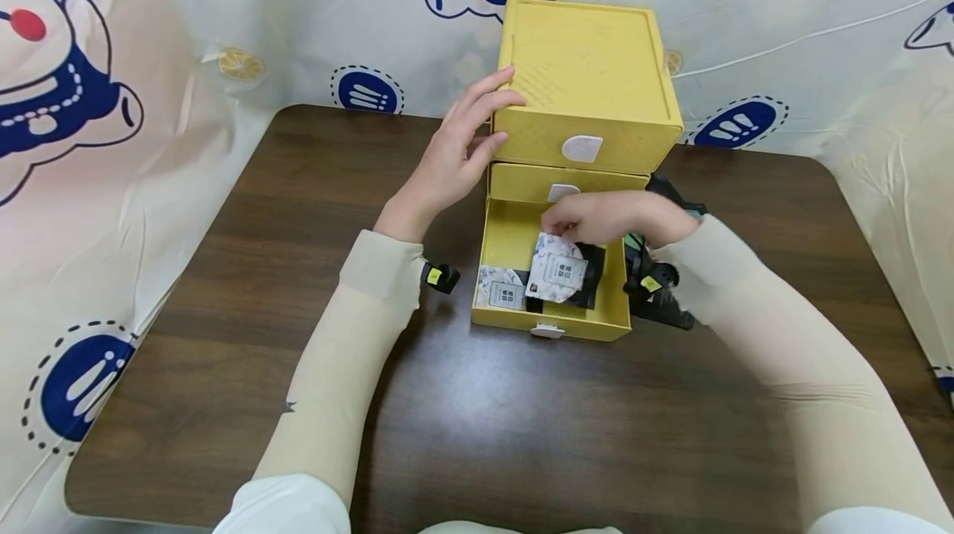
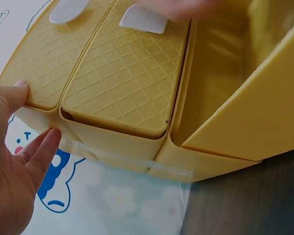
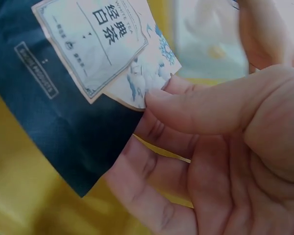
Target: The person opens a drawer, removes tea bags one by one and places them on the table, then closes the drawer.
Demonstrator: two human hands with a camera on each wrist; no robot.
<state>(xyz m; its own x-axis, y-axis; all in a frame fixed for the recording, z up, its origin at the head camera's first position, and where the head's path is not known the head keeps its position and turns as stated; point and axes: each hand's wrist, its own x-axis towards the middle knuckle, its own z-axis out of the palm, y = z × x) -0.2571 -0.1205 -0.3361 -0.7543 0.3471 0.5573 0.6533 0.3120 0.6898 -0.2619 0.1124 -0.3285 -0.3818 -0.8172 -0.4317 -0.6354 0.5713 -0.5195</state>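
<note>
A yellow drawer box (image 1: 589, 62) stands at the table's back, its bottom drawer (image 1: 514, 223) pulled out. My left hand (image 1: 458, 141) rests against the box's upper left side. In the left wrist view the thumb (image 2: 20, 90) touches the waffle-patterned front, with the other fingers along the side. Over the open drawer, my right hand (image 1: 596, 215) pinches a tea sachet (image 1: 559, 269) by its edge between thumb and fingers. Seen from the right wrist, the sachet (image 3: 95, 54) is dark with a white floral label reading "white tea". A second tea sachet (image 1: 501, 289) lies at the drawer's front left.
A dark item (image 1: 659, 302) lies on the wooden table (image 1: 447, 426), right beside the drawer and partly hidden by my right wrist. Patterned cloth (image 1: 313, 29) hangs behind the table and along its sides. White pull tabs (image 1: 581, 148) stick out from the drawer fronts.
</note>
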